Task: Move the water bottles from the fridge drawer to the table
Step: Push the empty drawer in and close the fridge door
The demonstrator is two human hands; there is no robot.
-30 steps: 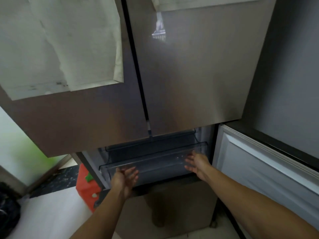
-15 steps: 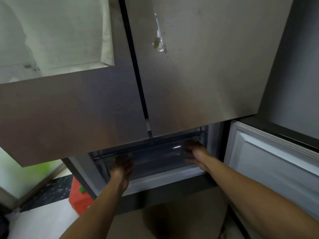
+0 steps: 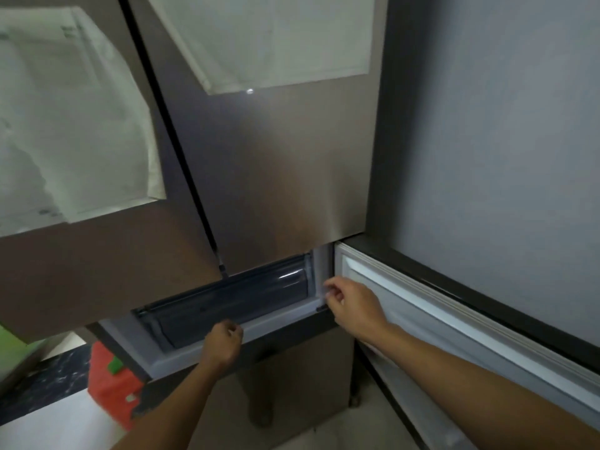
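Showed as a bare left hand and a bare right hand. Continued into a left forearm and right forearm, unclothed as far as seen. Narrowed at the wrists, thickened toward the elbows.

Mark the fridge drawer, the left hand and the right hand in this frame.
fridge drawer (image 3: pixel 233 303), head view, on its clear front wall.
left hand (image 3: pixel 224 344), head view, on the back of the hand.
right hand (image 3: pixel 354 303), head view, on the back of the hand.
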